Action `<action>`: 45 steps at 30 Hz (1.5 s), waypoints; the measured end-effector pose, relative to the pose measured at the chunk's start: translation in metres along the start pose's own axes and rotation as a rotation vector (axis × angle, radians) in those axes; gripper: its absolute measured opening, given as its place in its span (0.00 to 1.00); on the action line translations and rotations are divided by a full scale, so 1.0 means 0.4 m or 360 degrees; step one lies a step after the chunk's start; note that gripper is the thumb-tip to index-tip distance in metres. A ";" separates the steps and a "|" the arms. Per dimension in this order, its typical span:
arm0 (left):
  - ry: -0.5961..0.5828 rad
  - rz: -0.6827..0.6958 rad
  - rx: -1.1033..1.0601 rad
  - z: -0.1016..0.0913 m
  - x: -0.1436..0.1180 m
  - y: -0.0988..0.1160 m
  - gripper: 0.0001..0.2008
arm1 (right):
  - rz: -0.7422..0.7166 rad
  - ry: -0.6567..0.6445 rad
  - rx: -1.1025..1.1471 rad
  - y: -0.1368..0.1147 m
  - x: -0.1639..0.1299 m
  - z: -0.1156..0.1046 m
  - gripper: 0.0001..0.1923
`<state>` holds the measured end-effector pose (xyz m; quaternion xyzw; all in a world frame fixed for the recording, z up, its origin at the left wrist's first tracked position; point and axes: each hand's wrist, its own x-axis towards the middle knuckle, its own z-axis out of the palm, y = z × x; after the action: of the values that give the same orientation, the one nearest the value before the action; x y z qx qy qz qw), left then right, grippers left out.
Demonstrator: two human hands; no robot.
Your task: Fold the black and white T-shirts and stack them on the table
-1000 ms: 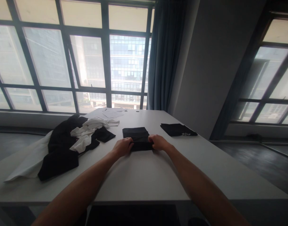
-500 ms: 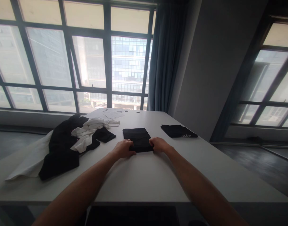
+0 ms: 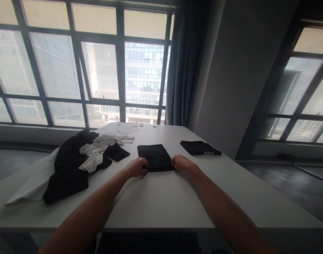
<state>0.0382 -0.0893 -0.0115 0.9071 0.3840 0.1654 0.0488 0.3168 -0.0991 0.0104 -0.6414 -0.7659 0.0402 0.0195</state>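
Two hands at a folded black garment on a white table

The white table [image 3: 161, 201] carries a heap of black and white clothes [image 3: 77, 160] at left; the folded black garment [image 3: 154, 157] lies at the middle, with another folded black piece [image 3: 200, 147] at right. The left hand [image 3: 136, 167] and the right hand [image 3: 181, 163] pinch its near corners.

Both hands [image 3: 136, 167] beside folded black garment [image 3: 155, 157]

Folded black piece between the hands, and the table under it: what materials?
Folded black garment: soft matte knit fabric, probably cotton jersey; it holds flat creased layers with no shine. Left hand and right hand touch its near corners. Table: smooth white matte top, likely laminate; no grain visible.
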 end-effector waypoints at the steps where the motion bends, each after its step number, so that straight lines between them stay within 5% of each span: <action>1: 0.0003 0.0023 -0.0027 -0.001 0.000 -0.004 0.07 | -0.0007 0.0038 0.0000 -0.003 -0.001 -0.002 0.11; 7: 0.0169 0.0114 0.0003 -0.001 -0.001 0.009 0.08 | -0.0259 0.0347 0.0149 -0.046 -0.007 0.007 0.10; 12: 0.0054 0.0230 0.0020 0.034 0.002 0.023 0.25 | -0.0546 0.0454 0.0337 -0.082 0.001 0.046 0.15; 18: -0.0182 0.0238 -0.0027 0.063 -0.001 0.027 0.27 | -0.0401 0.0105 0.0362 -0.086 0.010 0.068 0.30; 23: -0.0131 0.0376 -0.0103 0.065 0.006 0.041 0.22 | -0.0176 -0.0148 0.0304 -0.055 0.010 0.055 0.34; 30: 0.0030 0.0088 -0.0035 0.023 0.016 0.015 0.09 | -0.0116 -0.0082 0.0358 -0.006 0.020 0.035 0.28; 37: -0.0129 -0.0079 -0.0010 -0.010 0.004 -0.032 0.08 | -0.0004 -0.0147 0.0392 0.042 0.013 0.009 0.27; 42: -0.0245 -0.0200 -0.0131 -0.023 -0.007 -0.072 0.10 | -0.0224 0.0027 0.0330 0.034 -0.001 -0.008 0.15; 45: -0.0310 -0.0229 -0.0241 -0.031 -0.014 -0.082 0.11 | -0.0290 0.0053 0.0314 0.018 -0.009 -0.014 0.17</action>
<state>0.0082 -0.0706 -0.0084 0.8827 0.4280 0.1012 0.1658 0.3248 -0.1011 0.0153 -0.5646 -0.8130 0.1028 0.0986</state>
